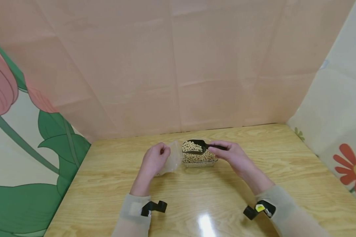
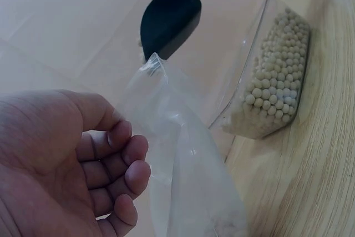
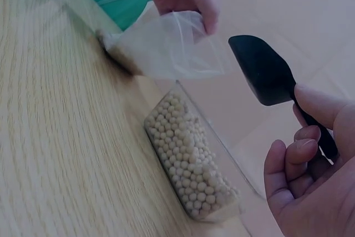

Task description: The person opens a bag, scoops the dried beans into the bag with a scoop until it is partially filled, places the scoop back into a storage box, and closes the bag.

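Observation:
My right hand (image 1: 232, 156) grips the handle of a black scoop (image 3: 263, 70). In the head view the scoop bears a heap of pale round beans (image 1: 191, 146). It is held above a clear plastic container (image 1: 199, 164) that is filled with the same beans. To the left, my left hand (image 1: 156, 158) pinches the rim of a translucent plastic bag (image 2: 188, 165) between thumb and fingers. The bag's mouth points up toward the scoop in the left wrist view, and its lower part stands near the table. Some brownish content shows at the bag's bottom in the right wrist view.
A wood-grain table (image 1: 178, 200) carries the container and the bag near its back edge. Behind it hangs a pinkish cloth (image 1: 172, 72). Floral panels stand at left and right. Each wrist wears a strap with a small black camera mount (image 1: 158, 206).

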A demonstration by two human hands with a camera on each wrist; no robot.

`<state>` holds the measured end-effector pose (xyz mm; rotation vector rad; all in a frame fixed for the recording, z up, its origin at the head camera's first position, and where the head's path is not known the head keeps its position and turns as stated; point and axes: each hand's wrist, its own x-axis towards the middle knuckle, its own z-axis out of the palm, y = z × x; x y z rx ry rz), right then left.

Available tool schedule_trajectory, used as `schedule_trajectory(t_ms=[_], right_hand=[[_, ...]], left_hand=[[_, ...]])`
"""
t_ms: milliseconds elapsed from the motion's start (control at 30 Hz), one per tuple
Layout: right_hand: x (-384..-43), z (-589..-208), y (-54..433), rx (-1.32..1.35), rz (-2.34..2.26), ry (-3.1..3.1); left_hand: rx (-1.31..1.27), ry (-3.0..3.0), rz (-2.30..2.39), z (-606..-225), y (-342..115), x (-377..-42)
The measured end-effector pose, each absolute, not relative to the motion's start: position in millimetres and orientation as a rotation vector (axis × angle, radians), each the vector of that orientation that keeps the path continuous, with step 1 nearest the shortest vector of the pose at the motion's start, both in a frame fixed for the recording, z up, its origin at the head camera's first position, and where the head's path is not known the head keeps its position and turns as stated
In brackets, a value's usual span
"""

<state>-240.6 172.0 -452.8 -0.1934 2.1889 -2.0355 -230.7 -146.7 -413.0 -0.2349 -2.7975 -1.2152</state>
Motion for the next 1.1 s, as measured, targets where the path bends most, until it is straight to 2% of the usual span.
schedule_trajectory(t_ms=[1100], right_hand=[[-239.6, -446.7, 130.5, -0.262, -1.871, 2.379]], left_hand=[[-0.197, -2.793, -1.214, -411.6, -148.2, -231.3]])
